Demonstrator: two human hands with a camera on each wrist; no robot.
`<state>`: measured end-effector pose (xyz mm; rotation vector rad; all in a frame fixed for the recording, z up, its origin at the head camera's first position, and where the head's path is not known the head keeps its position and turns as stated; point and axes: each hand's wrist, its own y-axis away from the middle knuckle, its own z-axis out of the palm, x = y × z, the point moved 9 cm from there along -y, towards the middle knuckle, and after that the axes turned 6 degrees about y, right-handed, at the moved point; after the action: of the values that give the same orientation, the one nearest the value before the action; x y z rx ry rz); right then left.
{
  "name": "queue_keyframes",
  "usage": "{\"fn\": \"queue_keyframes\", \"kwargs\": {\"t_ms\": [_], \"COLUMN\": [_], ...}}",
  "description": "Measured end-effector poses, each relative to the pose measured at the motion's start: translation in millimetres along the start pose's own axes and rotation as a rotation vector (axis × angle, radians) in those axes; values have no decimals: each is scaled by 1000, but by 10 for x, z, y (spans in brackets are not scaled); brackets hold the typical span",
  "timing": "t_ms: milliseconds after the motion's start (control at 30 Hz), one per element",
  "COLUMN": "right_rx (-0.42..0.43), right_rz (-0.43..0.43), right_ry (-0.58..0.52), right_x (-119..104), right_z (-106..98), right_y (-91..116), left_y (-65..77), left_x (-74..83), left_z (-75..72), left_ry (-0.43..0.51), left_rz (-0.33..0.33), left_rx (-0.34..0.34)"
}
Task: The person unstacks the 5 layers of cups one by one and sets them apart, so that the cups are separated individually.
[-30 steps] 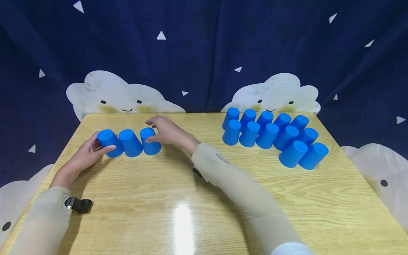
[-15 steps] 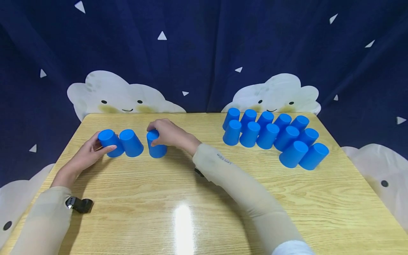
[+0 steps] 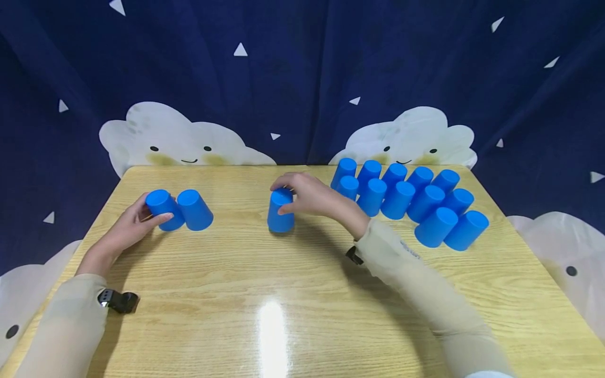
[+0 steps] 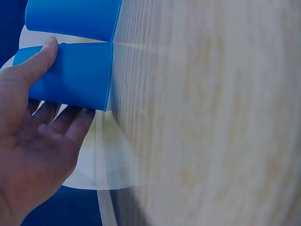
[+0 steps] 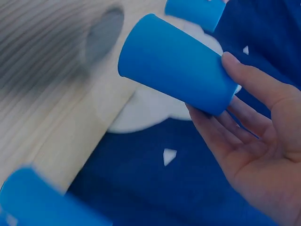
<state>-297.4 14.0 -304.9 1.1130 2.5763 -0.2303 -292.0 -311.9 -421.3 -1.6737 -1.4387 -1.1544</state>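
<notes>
My left hand (image 3: 129, 224) holds the leftmost blue plastic cup (image 3: 165, 211), thumb on the near side and fingers behind. In the left wrist view, that cup (image 4: 70, 75) stands mouth down on the table, close beside a second blue cup (image 3: 195, 211). Around the middle of the table, my right hand (image 3: 312, 195) grips another upside-down blue cup (image 3: 281, 212) near its closed end. Its thumb shows on the near side in the right wrist view, where the cup (image 5: 176, 63) looks tilted by the camera angle, its shadow lying apart from its rim.
Several blue cups (image 3: 398, 202) stand mouth down in rows at the right of the wooden table (image 3: 198, 304). A dark blue curtain (image 3: 293, 73) with white triangles and clouds hangs behind the table's back edge. Both wrists carry a small black camera (image 3: 119, 301).
My right hand has taken hold of the third cup in the left row and carried it rightward to the middle. The left hand and its cup have stayed in place.
</notes>
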Motion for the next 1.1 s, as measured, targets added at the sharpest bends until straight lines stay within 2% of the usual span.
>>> {"fn": "queue_keyframes", "kwargs": {"t_ms": [267,500,800,1100], "right_rx": [75,73,69,58], "right_rz": [74,184,277,321], "right_ry": [11,62,149,207], "right_x": [522,971,1272,1491], "right_z": [-325,-465,-509,-574], "right_y": [662,1153,1541,1805], "left_y": [25,42,40,47], "left_x": [26,50,17,25], "left_z": [12,12,10,-6], "left_ry": [2,5,9,0], "left_rz": [-7,-5,-27,-23], "left_rx": [-6,-3,-4,-9]}}
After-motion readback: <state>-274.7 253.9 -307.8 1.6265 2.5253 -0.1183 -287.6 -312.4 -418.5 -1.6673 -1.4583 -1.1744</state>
